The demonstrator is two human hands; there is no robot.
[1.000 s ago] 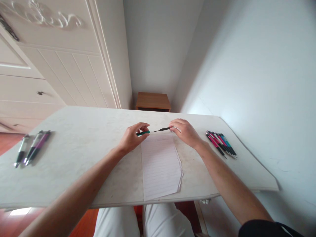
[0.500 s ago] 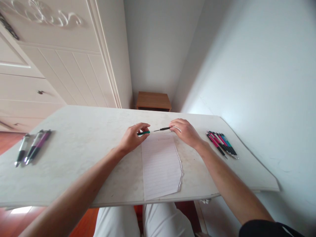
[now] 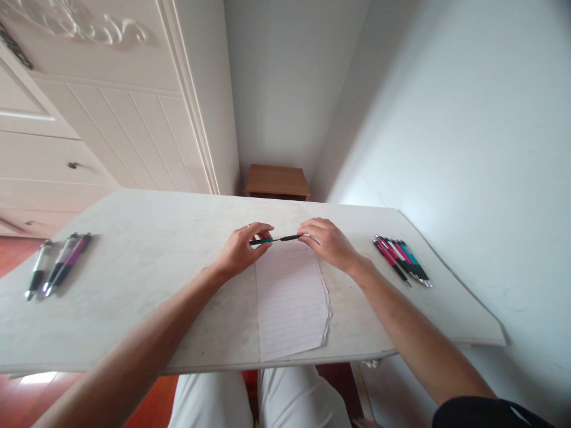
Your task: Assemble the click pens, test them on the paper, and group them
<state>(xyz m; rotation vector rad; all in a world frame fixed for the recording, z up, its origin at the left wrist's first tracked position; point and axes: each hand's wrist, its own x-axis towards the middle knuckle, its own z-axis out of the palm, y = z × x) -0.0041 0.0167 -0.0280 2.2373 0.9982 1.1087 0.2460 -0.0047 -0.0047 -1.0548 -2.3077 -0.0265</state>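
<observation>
Over the top of a lined paper sheet (image 3: 292,303), my left hand (image 3: 241,249) pinches a short green pen barrel (image 3: 266,241) between thumb and fingers. My right hand (image 3: 328,241) is closed on the end of a slim black pen part (image 3: 289,238). From this part a thin dark rod, which looks like a refill, points left. Its tip meets the right end of the green barrel; whether it is inside I cannot tell. The two pieces lie nearly in one line. Fingers cover the outer ends of both.
At the right of the white table (image 3: 156,238), several pink, blue and black pens (image 3: 401,260) lie side by side. Three thicker pens (image 3: 66,266) lie at the far left. A wall (image 3: 468,148) borders the right side; a white cabinet (image 3: 134,131) stands behind on the left.
My right hand has moved left and slightly down with the black pen part, closing the gap to the green barrel. The left hand has shifted slightly right.
</observation>
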